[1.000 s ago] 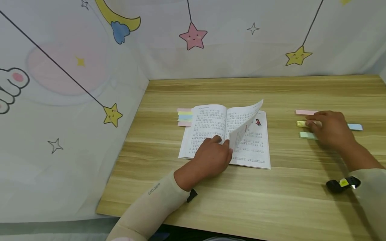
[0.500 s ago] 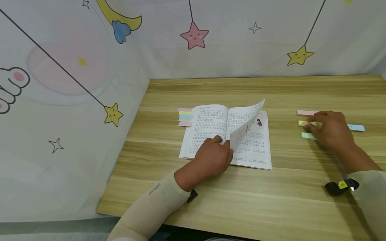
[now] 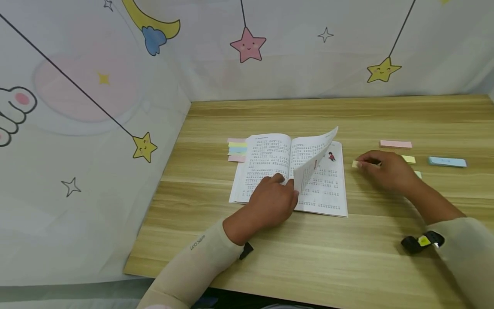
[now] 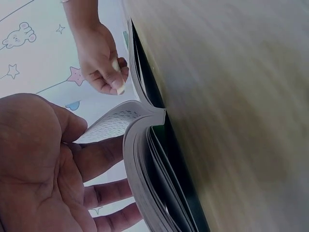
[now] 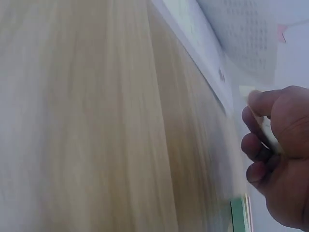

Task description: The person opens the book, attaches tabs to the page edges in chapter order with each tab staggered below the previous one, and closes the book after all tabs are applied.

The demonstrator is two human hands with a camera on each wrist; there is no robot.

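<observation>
An open book (image 3: 268, 161) lies on the wooden table, one right-hand page (image 3: 314, 156) raised at a slant. My left hand (image 3: 275, 201) pinches that page near its lower edge between thumb and index finger, while its other fingers touch the left-hand pages. Just right of the book, my right hand (image 3: 391, 171) pinches a pale yellow sticky tab (image 3: 355, 164); its end pokes out past the fingertips. Behind this hand, a yellow tab pad (image 3: 409, 159) and a green tab pad (image 3: 418, 174) are partly hidden.
Pink, yellow and blue tabs (image 3: 237, 150) stick out from the book's left edge. A pink tab pad (image 3: 395, 144) and a blue tab pad (image 3: 447, 162) lie at the right of the table (image 3: 328, 266). A printed cloth (image 3: 285, 73) hangs behind.
My right hand has moved left from the tab pads toward the book, carrying a pale yellow sticky tab. The blue pad is now uncovered. My left hand and the raised page stay put.
</observation>
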